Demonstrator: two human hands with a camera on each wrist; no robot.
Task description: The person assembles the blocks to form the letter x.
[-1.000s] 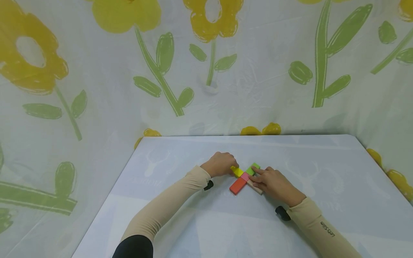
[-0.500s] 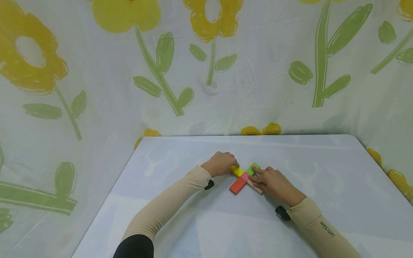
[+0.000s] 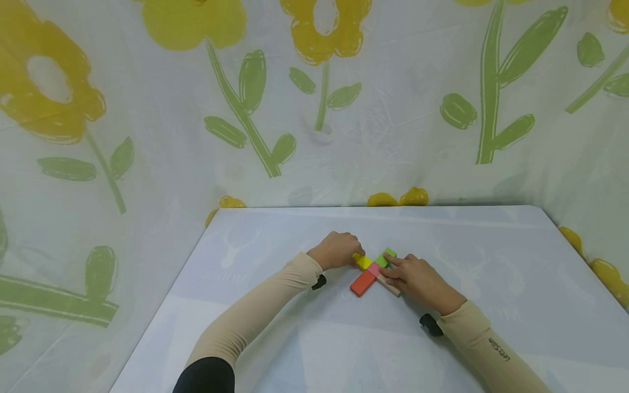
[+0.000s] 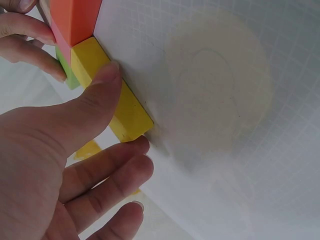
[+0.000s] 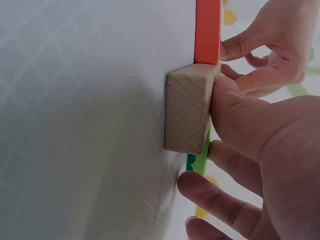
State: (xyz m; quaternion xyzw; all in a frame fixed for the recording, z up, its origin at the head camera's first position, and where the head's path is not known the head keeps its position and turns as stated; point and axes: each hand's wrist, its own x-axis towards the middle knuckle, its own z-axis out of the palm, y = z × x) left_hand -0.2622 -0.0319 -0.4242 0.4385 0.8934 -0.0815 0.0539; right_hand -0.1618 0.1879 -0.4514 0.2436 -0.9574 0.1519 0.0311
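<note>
Several small blocks lie together in an X on the table. A pink block (image 3: 373,268) is at the centre; a red block (image 3: 362,284), a yellow block (image 3: 364,262), a green block (image 3: 380,261) and a plain wood block (image 3: 391,287) point outward from it. My left hand (image 3: 336,250) pinches the outer part of the yellow block, thumb along it and index fingertip at its end, as the left wrist view shows. With extended fingers, my right hand (image 3: 419,279) touches the green and pink blocks. Its thumb (image 5: 231,102) rests against the plain wood block.
The white table (image 3: 314,349) has a pale printed pattern. Behind it and at the sides hangs a curtain (image 3: 398,125) with yellow flowers and green leaves. A black wrist device (image 3: 431,325) sits under the right sleeve, another (image 3: 319,282) under the left.
</note>
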